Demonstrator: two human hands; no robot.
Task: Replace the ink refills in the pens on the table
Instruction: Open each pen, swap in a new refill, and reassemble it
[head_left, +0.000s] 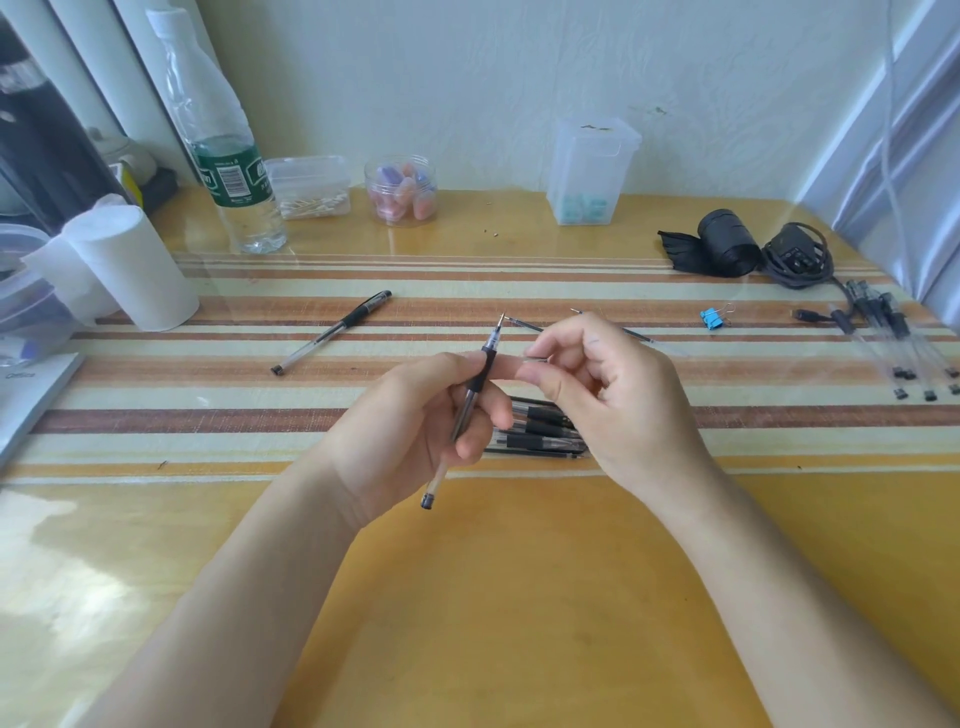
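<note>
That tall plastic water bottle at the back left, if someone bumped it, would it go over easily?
Probably yes. The water bottle stands tall and narrow on a small base, and it looks nearly empty, so it is likely light and quick to tip. Its thin clear wall would likely dent under a squeeze. Once on its side, its round body could roll across the smooth table.

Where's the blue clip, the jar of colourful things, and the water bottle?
blue clip (711, 318), head view, on its blue body.
jar (400, 191), head view, on its clear wall.
water bottle (231, 171), head view, on its green label.

Both forearms are bare, without sleeves; the left grip (415, 415) and right grip (613, 395) wear no gloves or rings.
</note>
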